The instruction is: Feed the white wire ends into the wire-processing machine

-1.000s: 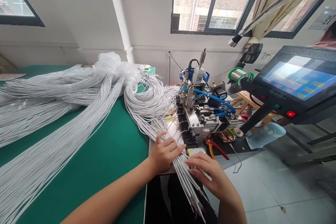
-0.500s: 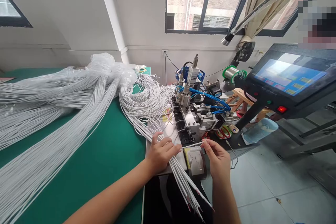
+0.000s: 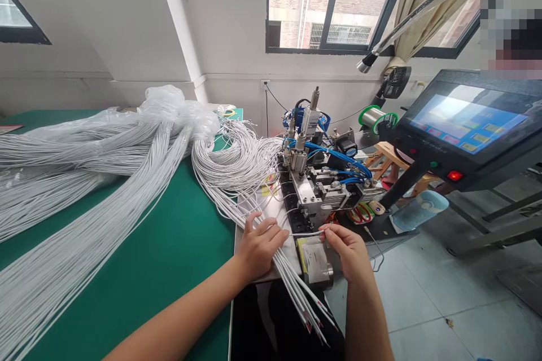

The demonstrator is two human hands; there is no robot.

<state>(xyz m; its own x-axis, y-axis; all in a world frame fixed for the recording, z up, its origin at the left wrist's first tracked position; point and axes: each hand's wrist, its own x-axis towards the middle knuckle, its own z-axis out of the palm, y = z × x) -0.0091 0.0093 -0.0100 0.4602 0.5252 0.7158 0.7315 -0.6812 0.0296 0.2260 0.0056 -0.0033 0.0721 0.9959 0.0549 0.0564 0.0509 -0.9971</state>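
Looks like the lining-up step: right hand (image 3: 349,254) fingers pinching one white cable (image 3: 307,234) just in front of the machine (image 3: 315,177), left hand (image 3: 261,245) over the cable bundle (image 3: 292,282), can't tell if gripping. Next move probably needs it straight.

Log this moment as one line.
left hand: on white cable bundle | right hand: pinching single cable | machine: beyond hands | screen: lit

The person's left forearm (image 3: 182,313) slants in from the lower left, its hand (image 3: 261,245) back upward, fingers bent and spread (one crooks up apart from the others). The right forearm (image 3: 367,321) rises steeply from below; the right hand (image 3: 348,251) turns leftward, thumb and fingertips drawn together in a pinch. Both forearms are bare.
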